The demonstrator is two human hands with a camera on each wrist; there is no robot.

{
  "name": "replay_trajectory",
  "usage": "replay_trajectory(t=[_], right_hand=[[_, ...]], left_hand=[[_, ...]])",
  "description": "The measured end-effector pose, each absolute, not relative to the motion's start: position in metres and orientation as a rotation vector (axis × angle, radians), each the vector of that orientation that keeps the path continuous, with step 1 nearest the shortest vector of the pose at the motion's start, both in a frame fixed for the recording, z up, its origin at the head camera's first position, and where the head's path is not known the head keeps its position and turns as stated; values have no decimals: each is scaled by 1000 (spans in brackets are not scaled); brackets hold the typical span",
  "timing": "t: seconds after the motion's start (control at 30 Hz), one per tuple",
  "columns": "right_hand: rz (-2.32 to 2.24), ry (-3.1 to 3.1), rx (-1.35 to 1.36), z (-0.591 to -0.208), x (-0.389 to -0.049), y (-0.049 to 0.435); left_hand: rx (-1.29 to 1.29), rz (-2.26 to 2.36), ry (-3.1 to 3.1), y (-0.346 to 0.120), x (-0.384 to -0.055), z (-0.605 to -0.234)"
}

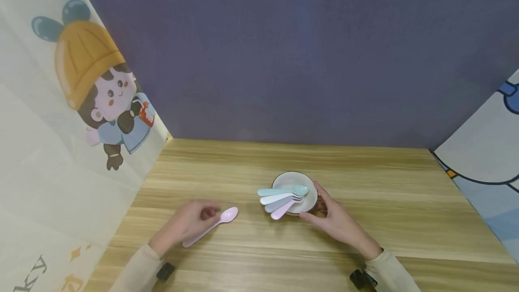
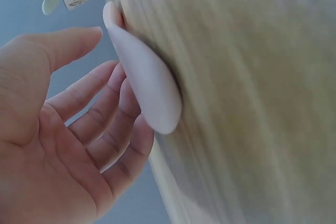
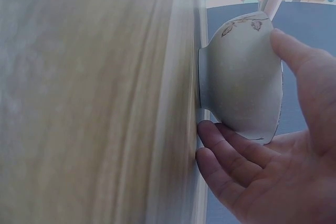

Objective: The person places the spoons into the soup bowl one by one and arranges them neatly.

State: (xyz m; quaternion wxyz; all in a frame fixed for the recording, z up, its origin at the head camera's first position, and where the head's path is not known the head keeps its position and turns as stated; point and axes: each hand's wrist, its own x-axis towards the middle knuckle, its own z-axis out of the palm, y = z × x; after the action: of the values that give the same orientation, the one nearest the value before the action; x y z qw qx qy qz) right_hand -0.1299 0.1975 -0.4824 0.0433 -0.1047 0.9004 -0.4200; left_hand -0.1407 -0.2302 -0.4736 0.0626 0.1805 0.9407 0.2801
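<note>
A white bowl (image 1: pixel 311 199) with a dark rim stands upright on the table. Several spoons lean in it, handles over its left rim: one mint (image 1: pixel 269 192), one white (image 1: pixel 267 200), one grey-lilac (image 1: pixel 275 206) and one pink (image 1: pixel 279 213). My right hand (image 1: pixel 338 224) holds the bowl's right side, thumb at the near rim, other fingers around the outer wall (image 3: pixel 241 72). Another pink spoon (image 1: pixel 229 214) lies on the table to the left. Over its handle hovers my left hand (image 1: pixel 190 223), fingers loosely bent beside the spoon (image 2: pixel 147 82), thumb apart from it.
The wood-grain table (image 1: pixel 259 256) runs back to a dark blue-grey panel (image 1: pixel 259 57). A pale sheet with a cartoon child (image 1: pixel 111 89) borders the left side. Another printed sheet (image 1: pixel 478 157) borders the right. Both sleeves carry small black devices near the wrists.
</note>
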Motion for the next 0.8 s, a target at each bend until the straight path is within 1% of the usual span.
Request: replay_trajectory(t=[0.8], right_hand=[[-1303,2736,-331,-480,-129,197]], left_hand=[[561,863,2819,-234,-129,-474]])
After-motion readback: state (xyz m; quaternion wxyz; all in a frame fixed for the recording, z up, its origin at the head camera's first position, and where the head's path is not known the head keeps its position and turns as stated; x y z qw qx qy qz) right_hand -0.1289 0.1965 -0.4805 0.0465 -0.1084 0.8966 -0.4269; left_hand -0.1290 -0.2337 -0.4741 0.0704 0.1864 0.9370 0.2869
